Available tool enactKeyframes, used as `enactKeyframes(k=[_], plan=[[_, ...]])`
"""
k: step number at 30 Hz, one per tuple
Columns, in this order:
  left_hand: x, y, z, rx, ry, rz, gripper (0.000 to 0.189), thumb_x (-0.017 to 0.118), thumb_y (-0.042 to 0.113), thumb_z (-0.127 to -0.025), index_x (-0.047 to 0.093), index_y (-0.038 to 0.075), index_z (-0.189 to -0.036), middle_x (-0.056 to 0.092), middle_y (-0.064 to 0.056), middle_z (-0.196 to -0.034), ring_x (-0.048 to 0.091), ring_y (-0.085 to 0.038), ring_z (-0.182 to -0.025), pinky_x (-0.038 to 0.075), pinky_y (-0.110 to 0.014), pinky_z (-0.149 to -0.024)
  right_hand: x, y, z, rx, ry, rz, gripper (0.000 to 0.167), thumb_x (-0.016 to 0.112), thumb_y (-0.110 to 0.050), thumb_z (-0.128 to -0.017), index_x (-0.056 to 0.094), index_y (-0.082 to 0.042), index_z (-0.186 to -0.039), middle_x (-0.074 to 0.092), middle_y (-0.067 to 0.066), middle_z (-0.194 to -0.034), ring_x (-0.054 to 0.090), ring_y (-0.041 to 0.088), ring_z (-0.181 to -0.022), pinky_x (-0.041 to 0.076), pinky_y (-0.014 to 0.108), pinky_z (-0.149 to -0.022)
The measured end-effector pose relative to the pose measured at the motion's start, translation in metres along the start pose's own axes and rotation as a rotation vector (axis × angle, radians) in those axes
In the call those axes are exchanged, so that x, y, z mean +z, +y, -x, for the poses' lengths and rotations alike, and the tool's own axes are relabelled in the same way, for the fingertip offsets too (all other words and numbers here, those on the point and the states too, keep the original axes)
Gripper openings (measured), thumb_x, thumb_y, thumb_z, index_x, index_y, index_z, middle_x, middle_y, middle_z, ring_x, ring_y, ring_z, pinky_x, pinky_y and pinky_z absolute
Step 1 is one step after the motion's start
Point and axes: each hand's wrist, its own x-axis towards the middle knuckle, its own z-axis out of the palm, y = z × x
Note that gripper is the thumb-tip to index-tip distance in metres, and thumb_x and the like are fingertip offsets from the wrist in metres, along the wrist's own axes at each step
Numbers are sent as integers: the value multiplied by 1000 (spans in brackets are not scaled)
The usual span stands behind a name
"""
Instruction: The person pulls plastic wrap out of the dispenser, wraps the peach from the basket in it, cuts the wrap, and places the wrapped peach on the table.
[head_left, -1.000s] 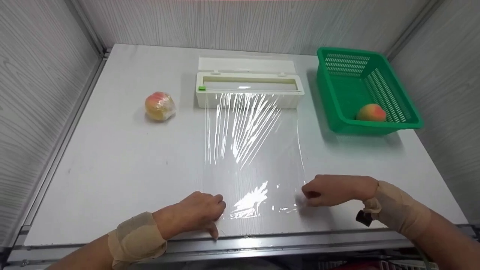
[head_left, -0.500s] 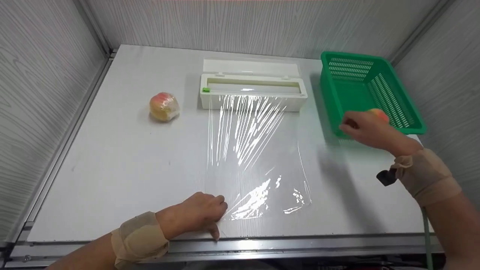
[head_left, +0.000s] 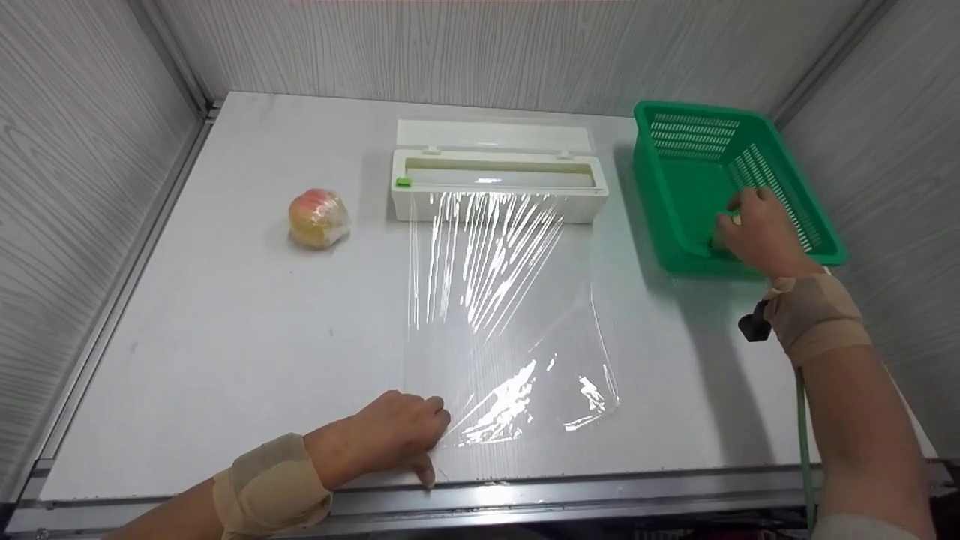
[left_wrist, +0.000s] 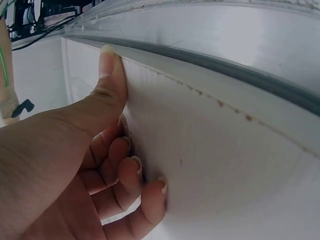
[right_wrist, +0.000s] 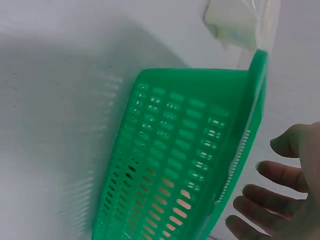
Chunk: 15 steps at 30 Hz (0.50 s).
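Note:
Clear plastic wrap [head_left: 480, 352] stretches over the white table from a white wrap dispenser [head_left: 499, 202]. My left hand [head_left: 382, 427] presses bent fingertips at the wrap's near left corner, its thumb along the table's front edge. In the left wrist view the fingertips [left_wrist: 155, 200] meet the white surface. My right hand [head_left: 761, 229] reaches into the green basket [head_left: 660, 187], over a yellow-red peach [head_left: 736, 220] that it mostly hides. The right wrist view shows the fingers [right_wrist: 270, 200] spread and gently bent by the basket rim, with peach colour showing through the slots.
A film-wrapped peach [head_left: 319, 217] sits left of the dispenser, whose lid [head_left: 491, 135] is folded back. A metal rail [head_left: 525, 499] runs along the front edge. Wood-grain panels [head_left: 450, 52] enclose the table at the back and sides.
My right hand has left the wrap's near right corner and moved up and right into the basket. That corner now lies loose and crinkled. The left hand stays in place.

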Motion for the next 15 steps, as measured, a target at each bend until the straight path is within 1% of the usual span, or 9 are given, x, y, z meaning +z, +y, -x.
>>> enactKeyframes(k=[3,5,8,12,15], plan=[[1,0,0,5,7,12,54,82,56,-62,54,12,-74,42,5,-66,26,-7,-54,28,-23,-44,6,12,-6,95,-34,26,50,40,-27,-101,43,17,-125,37,41,-125,40,51,-108,40,65,-89],[2,-1,-1,5,9,19,54,83,56,-62,55,12,-74,42,5,-66,26,-7,-54,28,-23,-44,10,18,-9,138,-45,40,57,39,-31,-101,40,19,-128,34,45,-130,37,54,-113,39,67,-92],[3,-1,-1,6,2,31,54,83,55,-61,56,11,-75,42,5,-65,26,-7,-55,29,-23,-44,14,27,-12,172,-44,39,58,38,-32,-101,42,22,-124,38,46,-125,39,54,-110,41,66,-89],[2,-3,-2,20,9,23,54,82,57,-60,57,11,-76,43,6,-65,26,-6,-55,29,-22,-44,14,36,-13,205,-71,19,53,40,-30,-99,47,21,-113,46,40,-110,41,48,-102,41,61,-83],[1,-3,-3,26,13,18,54,80,58,-60,57,11,-77,43,6,-65,26,-6,-55,29,-22,-44,10,40,-13,260,-115,13,55,43,-32,-97,45,20,-116,44,38,-112,39,47,-102,40,60,-83]])
